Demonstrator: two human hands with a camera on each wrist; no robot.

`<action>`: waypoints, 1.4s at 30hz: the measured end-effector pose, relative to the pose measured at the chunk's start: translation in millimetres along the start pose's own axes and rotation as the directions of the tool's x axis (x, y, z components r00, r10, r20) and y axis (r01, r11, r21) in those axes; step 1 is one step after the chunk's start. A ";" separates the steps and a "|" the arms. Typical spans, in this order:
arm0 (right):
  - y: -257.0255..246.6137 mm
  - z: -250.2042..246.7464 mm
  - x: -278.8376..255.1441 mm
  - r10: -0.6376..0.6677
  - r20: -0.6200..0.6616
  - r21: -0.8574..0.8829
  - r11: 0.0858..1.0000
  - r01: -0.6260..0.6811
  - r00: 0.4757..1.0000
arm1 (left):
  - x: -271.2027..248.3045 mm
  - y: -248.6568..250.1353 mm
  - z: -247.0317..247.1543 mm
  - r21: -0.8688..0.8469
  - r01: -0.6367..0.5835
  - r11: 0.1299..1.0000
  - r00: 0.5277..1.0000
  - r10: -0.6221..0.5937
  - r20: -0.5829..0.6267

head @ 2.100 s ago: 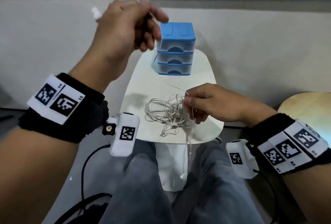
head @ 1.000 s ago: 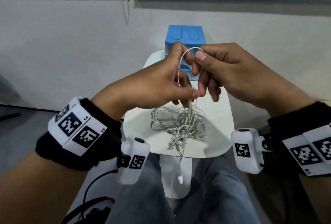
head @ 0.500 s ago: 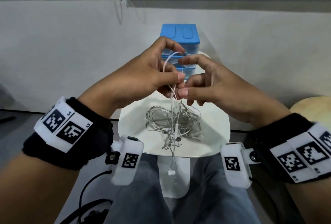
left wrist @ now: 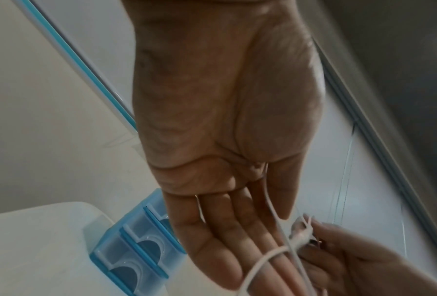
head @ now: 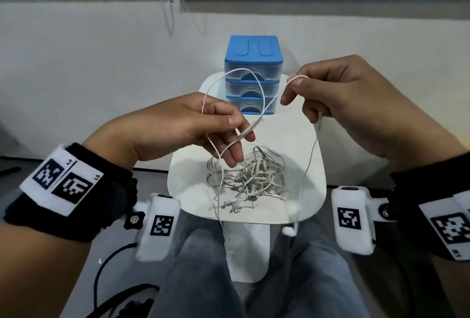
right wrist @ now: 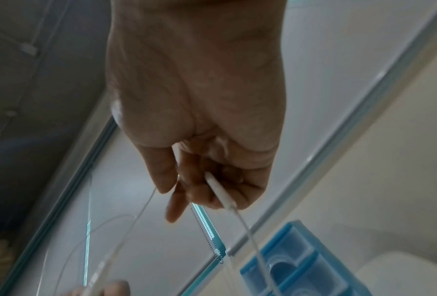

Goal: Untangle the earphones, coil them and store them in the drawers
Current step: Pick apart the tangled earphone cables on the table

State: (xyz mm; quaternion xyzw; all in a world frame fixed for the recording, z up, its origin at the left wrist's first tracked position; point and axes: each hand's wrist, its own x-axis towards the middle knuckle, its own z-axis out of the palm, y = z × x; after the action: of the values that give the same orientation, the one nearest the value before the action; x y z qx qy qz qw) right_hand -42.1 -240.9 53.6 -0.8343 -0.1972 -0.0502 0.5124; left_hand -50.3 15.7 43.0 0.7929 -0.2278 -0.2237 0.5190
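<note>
We are pulling our hands apart now: half a second ago they were touching over the tangle, and now the left hand (head: 203, 127) is pinching one white earphone cord (head: 264, 99) at its inline remote between thumb and fingers, while the right hand (head: 338, 93) is pinching the same cord higher up, so a loop is arching between them. One earbud (head: 288, 231) is dangling past the near edge of the counter (head: 307, 190). The rest of the earphones (head: 249, 177) are lying knotted on the counter (a trailing strand seems to be running into them). The blue drawers (head: 253, 76) are standing shut behind, so we are judging coiling and storing as not yet begun
</note>
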 end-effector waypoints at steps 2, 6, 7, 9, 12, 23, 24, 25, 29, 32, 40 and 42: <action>-2.3 1.2 3.4 -0.033 -0.034 -0.079 0.996 0.031 0.999 | -1.9 3.9 -1.5 -0.015 0.008 1.000 1.000 -0.008 -0.005; -4.8 3.3 8.3 -0.071 -0.112 -0.193 0.980 0.048 0.991 | -3.6 12.2 -6.0 0.018 -0.048 0.999 0.998 0.049 -0.030; -6.5 3.3 8.5 -0.072 -0.116 -0.180 0.982 0.051 0.991 | -3.7 14.9 -6.9 0.017 -0.071 0.997 0.996 0.072 -0.052; -10.9 4.7 8.1 -0.071 -0.098 -0.131 0.990 0.058 0.993 | -3.8 21.6 -9.2 -0.003 -0.121 0.993 0.986 0.120 -0.114; -17.8 13.1 6.6 -0.025 -0.040 0.013 1.000 0.025 0.999 | -1.8 33.0 -11.7 0.039 -0.197 0.980 0.965 0.201 -0.168; -47.5 16.3 1.5 0.042 0.176 0.432 0.894 -0.115 0.984 | 4.6 49.7 -16.5 0.183 -0.250 0.951 0.909 0.295 -0.295; -48.1 15.6 2.1 0.035 0.182 0.414 0.904 -0.109 0.983 | 5.5 48.9 -13.8 0.182 -0.248 0.951 0.931 0.286 -0.225; -48.8 15.1 3.2 0.032 0.197 0.381 0.918 -0.107 0.980 | 7.0 48.2 -9.2 0.172 -0.254 0.952 0.950 0.279 -0.140; -55.6 12.1 3.0 0.055 0.249 0.201 0.974 -0.108 0.967 | 14.9 46.7 4.0 0.131 -0.245 0.961 0.969 0.247 -0.004; -56.0 -0.8 2.6 0.053 0.136 0.181 0.980 -0.077 0.989 | 11.5 50.2 -3.4 0.263 -0.205 0.943 0.973 0.226 -0.052; -23.4 -26.1 -0.5 0.054 0.112 -0.185 0.982 -0.033 0.992 | 1.7 55.9 -26.2 0.008 -0.334 0.943 0.886 0.317 -0.339; -19.5 -28.3 -3.9 0.123 0.128 -0.335 0.939 -0.074 0.984 | -1.3 54.5 -27.7 -0.058 -0.315 0.947 0.880 0.269 -0.392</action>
State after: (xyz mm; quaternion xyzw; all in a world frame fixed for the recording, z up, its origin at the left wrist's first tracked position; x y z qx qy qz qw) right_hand -49.7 -259.1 82.0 -0.9182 -0.1810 0.0050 0.3522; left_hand -42.0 17.0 103.6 0.7450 -0.2264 0.0011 0.6275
